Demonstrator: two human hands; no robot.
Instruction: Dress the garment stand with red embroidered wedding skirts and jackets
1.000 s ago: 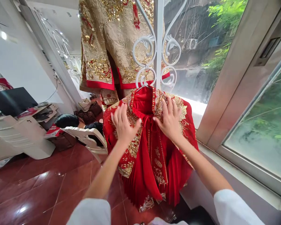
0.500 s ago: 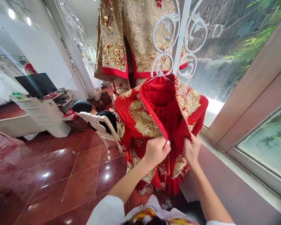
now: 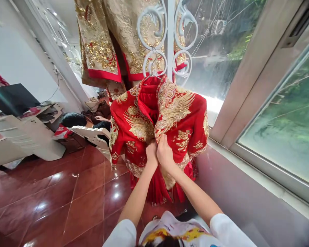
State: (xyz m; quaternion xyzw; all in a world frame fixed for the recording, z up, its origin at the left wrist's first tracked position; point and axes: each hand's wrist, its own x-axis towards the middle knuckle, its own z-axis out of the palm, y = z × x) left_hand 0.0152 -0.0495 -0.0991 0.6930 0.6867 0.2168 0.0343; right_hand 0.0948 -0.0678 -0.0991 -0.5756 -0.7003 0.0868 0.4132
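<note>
A red jacket (image 3: 193, 116) with gold embroidery hangs on a wire hanger (image 3: 152, 70) from a white scrolled metal stand (image 3: 170, 41). My left hand (image 3: 151, 153) is closed on one front edge of the jacket, low on the chest. Right beside it, my right hand (image 3: 164, 151) pinches the other front edge, so the two edges meet. Above my hands the collar gapes, showing red gathered cloth inside. Under the jacket hangs a red pleated skirt (image 3: 154, 192). The fingertips of my left hand are partly hidden behind my right.
Gold garments with red hems (image 3: 98, 51) hang behind the stand. A window (image 3: 280, 113) and its sill run along the right. To the left, a person with dark hair (image 3: 73, 120) leans by a white chair (image 3: 92, 135). Further left stands a white desk (image 3: 28, 137) with a black monitor (image 3: 14, 99).
My hands have come together, drawing the two jacket fronts from spread apart to meeting in the middle. The view has turned toward the right.
</note>
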